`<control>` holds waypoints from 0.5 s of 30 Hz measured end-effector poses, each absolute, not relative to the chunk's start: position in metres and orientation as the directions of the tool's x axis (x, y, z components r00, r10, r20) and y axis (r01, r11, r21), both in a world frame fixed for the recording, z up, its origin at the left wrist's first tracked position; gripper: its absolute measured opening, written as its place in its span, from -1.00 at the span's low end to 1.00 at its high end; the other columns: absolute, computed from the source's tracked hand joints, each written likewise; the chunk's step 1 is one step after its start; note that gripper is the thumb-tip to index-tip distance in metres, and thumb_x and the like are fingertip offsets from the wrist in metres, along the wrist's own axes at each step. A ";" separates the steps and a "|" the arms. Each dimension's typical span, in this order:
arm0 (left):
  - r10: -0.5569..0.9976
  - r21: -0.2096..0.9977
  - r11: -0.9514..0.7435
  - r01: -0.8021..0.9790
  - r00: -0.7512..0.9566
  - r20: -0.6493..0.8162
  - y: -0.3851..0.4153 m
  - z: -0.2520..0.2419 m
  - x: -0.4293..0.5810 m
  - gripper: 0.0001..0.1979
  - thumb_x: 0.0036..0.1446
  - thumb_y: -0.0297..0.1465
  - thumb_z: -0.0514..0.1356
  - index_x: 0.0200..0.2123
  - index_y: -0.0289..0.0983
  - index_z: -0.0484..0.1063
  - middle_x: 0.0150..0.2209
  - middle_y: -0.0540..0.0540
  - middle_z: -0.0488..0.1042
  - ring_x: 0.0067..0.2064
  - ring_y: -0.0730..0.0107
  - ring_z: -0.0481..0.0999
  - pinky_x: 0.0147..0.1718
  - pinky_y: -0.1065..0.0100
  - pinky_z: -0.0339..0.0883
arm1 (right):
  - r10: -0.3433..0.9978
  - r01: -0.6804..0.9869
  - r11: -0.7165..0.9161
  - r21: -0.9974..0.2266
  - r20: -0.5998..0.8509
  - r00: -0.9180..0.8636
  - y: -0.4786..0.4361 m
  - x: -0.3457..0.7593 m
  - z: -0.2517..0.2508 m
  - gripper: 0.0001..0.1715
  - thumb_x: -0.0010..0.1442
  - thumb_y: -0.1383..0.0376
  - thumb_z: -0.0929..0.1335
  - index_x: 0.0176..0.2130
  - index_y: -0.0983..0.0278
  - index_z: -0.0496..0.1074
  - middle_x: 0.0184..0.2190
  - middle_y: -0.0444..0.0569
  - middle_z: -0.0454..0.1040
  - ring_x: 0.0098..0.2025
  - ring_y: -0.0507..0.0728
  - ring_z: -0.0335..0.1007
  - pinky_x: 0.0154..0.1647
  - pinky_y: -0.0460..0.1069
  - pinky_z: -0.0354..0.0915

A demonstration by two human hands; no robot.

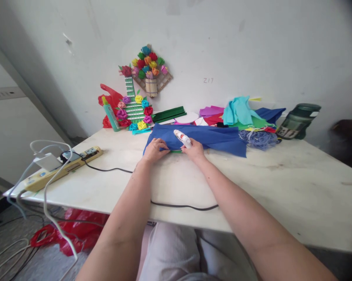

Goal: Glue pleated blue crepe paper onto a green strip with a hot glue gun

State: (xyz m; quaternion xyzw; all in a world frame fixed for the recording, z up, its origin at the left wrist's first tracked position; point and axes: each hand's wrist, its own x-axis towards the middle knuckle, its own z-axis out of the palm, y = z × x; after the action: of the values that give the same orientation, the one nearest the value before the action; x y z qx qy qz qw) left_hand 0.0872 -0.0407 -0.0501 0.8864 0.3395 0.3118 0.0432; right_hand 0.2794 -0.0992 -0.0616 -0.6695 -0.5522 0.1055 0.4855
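A white glue gun [182, 138] with red marks is gripped in my right hand [194, 150], its body tilted up and to the left over a sheet of blue cloth [223, 140]. My left hand [156, 150] has its fingers closed at the near left edge of the cloth. Between my two hands a thin green strip [176, 151] shows along that edge. The glue gun's nozzle is hidden by my right hand.
A yellow power strip [64, 168] with plugs and cables lies at left; a black cord [184, 206] crosses the table. Behind stand a green glue bottle [111, 114], flower crafts [135, 107], coloured cloths [239, 111], blue string [260, 139] and a dark water bottle [299, 121].
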 end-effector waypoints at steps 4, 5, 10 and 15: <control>0.636 0.379 -0.766 0.519 0.530 0.560 -0.038 -0.051 0.090 -0.85 0.00 -0.26 0.19 -0.44 -0.18 0.51 -0.25 0.01 0.52 -0.14 0.36 0.38 -0.09 0.34 0.23 | 0.799 0.626 0.103 -0.773 0.439 0.411 -0.098 0.281 -0.060 -0.77 -0.14 0.32 0.39 -0.34 0.21 0.47 -0.43 -0.13 0.53 -0.34 0.09 0.43 -0.27 -0.07 0.29; 0.647 0.401 -0.759 0.513 0.522 0.556 -0.038 -0.051 0.090 -0.85 0.00 -0.26 0.19 -0.42 -0.18 0.51 -0.26 0.02 0.53 -0.13 0.37 0.38 -0.09 0.36 0.23 | 0.791 0.624 0.111 -0.773 0.449 0.415 -0.098 0.281 -0.059 -0.77 -0.14 0.32 0.39 -0.35 0.21 0.47 -0.43 -0.13 0.53 -0.34 0.09 0.43 -0.27 -0.06 0.29; 0.684 0.416 -0.725 0.549 0.505 0.526 -0.037 -0.052 0.094 -0.76 -0.03 -0.17 0.20 -0.29 -0.10 0.53 -0.26 0.04 0.53 -0.13 0.36 0.39 -0.12 0.39 0.25 | 0.781 0.585 0.166 -0.794 0.469 0.413 -0.095 0.283 -0.056 -0.85 -0.13 0.36 0.38 -0.41 0.25 0.47 -0.43 -0.12 0.53 -0.34 0.09 0.43 -0.24 -0.06 0.29; 0.677 0.423 -0.733 0.533 0.514 0.527 -0.036 -0.052 0.101 -0.75 0.02 -0.15 0.15 -0.43 -0.16 0.53 -0.28 0.01 0.54 -0.19 0.37 0.41 -0.08 0.36 0.22 | 0.766 0.543 0.222 -0.809 0.490 0.416 -0.095 0.284 -0.054 -0.88 -0.11 0.31 0.39 -0.43 0.27 0.47 -0.42 -0.06 0.54 -0.31 0.11 0.45 -0.20 -0.06 0.29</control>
State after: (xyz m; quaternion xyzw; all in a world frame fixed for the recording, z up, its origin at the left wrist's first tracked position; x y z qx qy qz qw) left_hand 0.1014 -0.0361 -0.0522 0.8637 0.3504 0.3470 0.1038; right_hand 0.2843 -0.0946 -0.0545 -0.6160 -0.5315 0.0971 0.5733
